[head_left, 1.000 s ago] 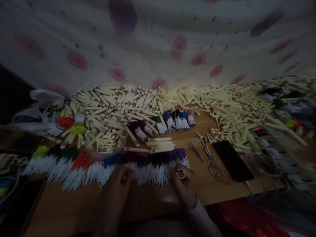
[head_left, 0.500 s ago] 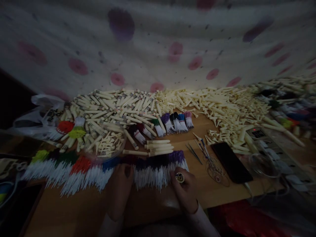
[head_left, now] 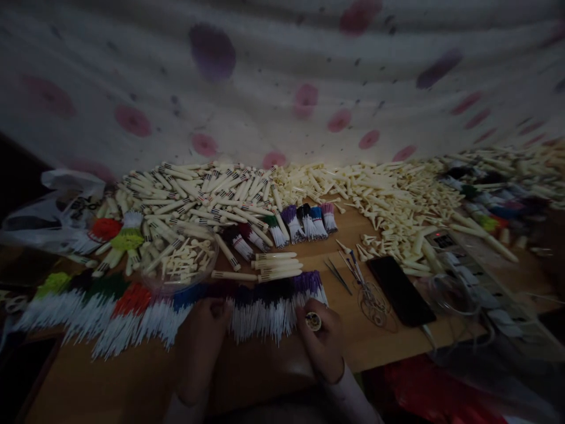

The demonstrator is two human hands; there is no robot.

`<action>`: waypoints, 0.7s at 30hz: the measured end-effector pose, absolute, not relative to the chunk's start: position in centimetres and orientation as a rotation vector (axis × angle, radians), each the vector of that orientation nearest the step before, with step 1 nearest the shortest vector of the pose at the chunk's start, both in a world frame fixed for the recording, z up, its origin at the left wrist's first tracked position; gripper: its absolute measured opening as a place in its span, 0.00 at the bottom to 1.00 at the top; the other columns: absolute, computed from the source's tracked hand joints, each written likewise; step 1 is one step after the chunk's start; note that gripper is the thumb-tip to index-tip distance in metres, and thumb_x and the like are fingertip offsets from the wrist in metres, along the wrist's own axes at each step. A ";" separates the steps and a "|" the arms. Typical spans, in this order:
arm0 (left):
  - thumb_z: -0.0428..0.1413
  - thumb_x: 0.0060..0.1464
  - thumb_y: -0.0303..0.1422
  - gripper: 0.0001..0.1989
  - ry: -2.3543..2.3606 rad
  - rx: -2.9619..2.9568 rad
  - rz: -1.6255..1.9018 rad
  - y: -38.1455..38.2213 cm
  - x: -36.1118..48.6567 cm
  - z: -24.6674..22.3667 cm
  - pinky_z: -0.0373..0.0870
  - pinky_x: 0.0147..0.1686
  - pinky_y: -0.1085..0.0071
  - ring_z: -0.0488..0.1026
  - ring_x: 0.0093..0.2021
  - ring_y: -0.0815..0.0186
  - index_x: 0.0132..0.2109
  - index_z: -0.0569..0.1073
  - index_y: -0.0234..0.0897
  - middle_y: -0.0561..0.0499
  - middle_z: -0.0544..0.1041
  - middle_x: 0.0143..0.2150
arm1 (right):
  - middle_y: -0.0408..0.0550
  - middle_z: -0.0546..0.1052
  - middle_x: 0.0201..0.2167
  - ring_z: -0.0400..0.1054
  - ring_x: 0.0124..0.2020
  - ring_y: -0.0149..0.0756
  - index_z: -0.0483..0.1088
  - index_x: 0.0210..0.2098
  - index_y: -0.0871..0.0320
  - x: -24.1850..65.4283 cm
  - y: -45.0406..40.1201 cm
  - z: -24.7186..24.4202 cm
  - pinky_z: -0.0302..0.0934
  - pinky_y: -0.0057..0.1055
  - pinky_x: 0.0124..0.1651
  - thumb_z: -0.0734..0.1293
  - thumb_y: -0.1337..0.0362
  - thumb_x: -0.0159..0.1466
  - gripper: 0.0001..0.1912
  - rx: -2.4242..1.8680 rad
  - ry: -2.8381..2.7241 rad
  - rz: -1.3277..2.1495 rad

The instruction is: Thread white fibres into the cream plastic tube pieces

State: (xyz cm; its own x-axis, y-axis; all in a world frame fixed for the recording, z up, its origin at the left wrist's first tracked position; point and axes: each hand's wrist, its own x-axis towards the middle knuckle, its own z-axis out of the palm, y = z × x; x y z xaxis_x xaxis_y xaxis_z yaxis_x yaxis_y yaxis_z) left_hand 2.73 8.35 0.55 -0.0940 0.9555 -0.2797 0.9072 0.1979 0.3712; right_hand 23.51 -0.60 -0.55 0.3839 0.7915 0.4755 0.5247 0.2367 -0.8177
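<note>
My right hand (head_left: 326, 347) is closed around a pale tube with a round open end (head_left: 313, 321), which faces up and shows small coloured spots inside. My left hand (head_left: 198, 344) has its fingertips pinched together at the row of sticks; whatever is between them is too dark to make out. Both hands rest near a long row of thin white sticks with coloured ends (head_left: 265, 321), sorted by colour from yellow at the left to purple (head_left: 309, 284) at the right. Behind the row lie several cream barrels with dark slots (head_left: 278, 265).
A clear bowl (head_left: 213, 265) holds small cream cone pieces. Heaps of barrels (head_left: 194, 188) and cones (head_left: 397, 200) line the back by a spotted curtain (head_left: 265, 70). Banded stick bundles (head_left: 291, 222), tweezers (head_left: 339, 275), a phone (head_left: 401, 291) and a power strip (head_left: 481, 288) lie about.
The view has shifted slightly, so the table contents sit a little further left. Both hands keep nearly the same pose, the tube still in the right one.
</note>
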 end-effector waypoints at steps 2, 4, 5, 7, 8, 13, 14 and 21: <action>0.55 0.55 0.38 0.10 2.013 1.722 0.233 7.8 2.2 0.9 0.72 0.37 0.63 0.81 0.38 0.55 0.37 0.79 0.40 0.47 0.83 0.37 | 0.36 0.63 0.19 0.60 0.20 0.29 0.61 0.24 0.53 23.5 -0.6 -0.5 0.53 0.27 0.24 0.66 0.67 0.66 0.15 -1.414 -1.265 0.285; 0.56 0.53 0.40 0.09 1.930 1.713 0.490 7.1 1.7 1.3 0.73 0.32 0.66 0.79 0.31 0.60 0.35 0.78 0.42 0.51 0.81 0.32 | 0.38 0.66 0.22 0.63 0.23 0.31 0.63 0.26 0.54 23.5 -0.6 -0.4 0.56 0.27 0.27 0.65 0.66 0.67 0.13 -1.397 -1.261 0.305; 0.57 0.52 0.40 0.08 1.850 1.704 0.667 6.7 1.6 1.7 0.74 0.31 0.68 0.79 0.29 0.62 0.34 0.78 0.42 0.52 0.81 0.32 | 0.39 0.67 0.22 0.64 0.24 0.32 0.64 0.27 0.54 23.5 -0.5 -0.4 0.57 0.28 0.28 0.65 0.66 0.68 0.12 -1.387 -1.258 0.316; 0.60 0.51 0.40 0.07 1.660 1.661 1.024 5.9 1.6 2.7 0.77 0.30 0.71 0.80 0.30 0.64 0.33 0.77 0.42 0.52 0.82 0.33 | 0.40 0.67 0.24 0.64 0.26 0.32 0.65 0.29 0.54 23.4 -0.5 -0.4 0.58 0.28 0.29 0.63 0.67 0.69 0.11 -1.371 -1.250 0.345; 0.61 0.51 0.39 0.06 1.582 1.633 1.151 5.6 1.9 3.3 0.79 0.31 0.72 0.81 0.31 0.64 0.32 0.77 0.42 0.52 0.83 0.34 | 0.40 0.67 0.24 0.63 0.26 0.32 0.65 0.29 0.54 23.3 -0.5 -0.5 0.58 0.27 0.29 0.62 0.67 0.69 0.11 -1.366 -1.245 0.361; 0.67 0.50 0.34 0.06 1.419 1.473 1.375 5.1 3.9 5.5 0.82 0.32 0.75 0.84 0.31 0.65 0.34 0.78 0.41 0.55 0.85 0.31 | 0.37 0.62 0.22 0.59 0.23 0.30 0.62 0.27 0.53 23.0 -0.6 -0.7 0.54 0.27 0.27 0.62 0.67 0.69 0.13 -1.349 -1.236 0.437; 0.68 0.50 0.34 0.07 1.396 1.463 1.396 5.1 4.3 5.6 0.82 0.32 0.75 0.84 0.31 0.65 0.36 0.78 0.41 0.55 0.85 0.32 | 0.37 0.62 0.22 0.58 0.23 0.30 0.61 0.27 0.53 22.9 -0.6 -0.7 0.53 0.27 0.27 0.62 0.67 0.69 0.13 -1.345 -1.237 0.449; 0.63 0.58 0.31 0.05 1.186 1.690 1.435 4.3 5.9 7.0 0.82 0.27 0.74 0.81 0.26 0.67 0.42 0.76 0.42 0.57 0.83 0.30 | 0.38 0.66 0.23 0.60 0.25 0.31 0.64 0.28 0.53 22.7 -0.4 -0.4 0.53 0.28 0.28 0.63 0.66 0.69 0.11 -1.308 -1.260 0.497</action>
State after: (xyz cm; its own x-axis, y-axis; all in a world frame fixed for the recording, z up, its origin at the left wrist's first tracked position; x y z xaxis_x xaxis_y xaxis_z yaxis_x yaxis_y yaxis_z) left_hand 5.93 4.30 6.98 0.0081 0.9089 0.4169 0.2386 -0.4067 0.8819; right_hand 22.73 -0.40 -0.37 0.3234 0.8588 0.3973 0.3566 0.2783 -0.8918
